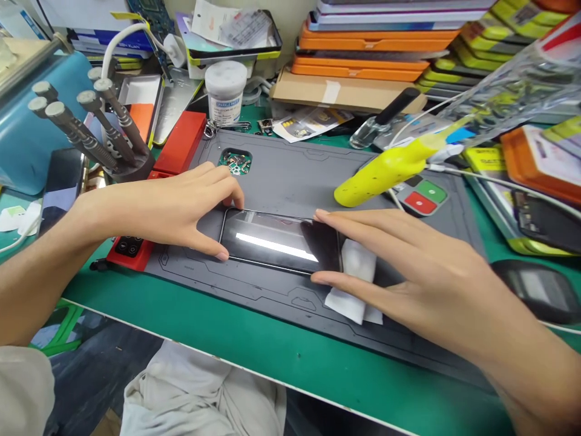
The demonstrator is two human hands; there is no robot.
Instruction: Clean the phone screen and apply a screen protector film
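Observation:
A black smartphone (pixel 276 242) lies screen-up on a grey work mat (pixel 290 175), its glass reflecting a light strip. My left hand (pixel 172 209) pinches the phone's left end between thumb and fingers. My right hand (pixel 408 272) holds the phone's right end, fingers at its far and near edges. A folded white wipe (pixel 356 284) lies under my right hand, next to the phone.
A yellow tool (pixel 390 172) lies on the mat at the right, near red and green buttons (pixel 424 197). A screwdriver stand (pixel 97 127), a red case (pixel 179 142) and a white jar (pixel 226 91) sit behind. Stacked boxes (pixel 376 45) line the back.

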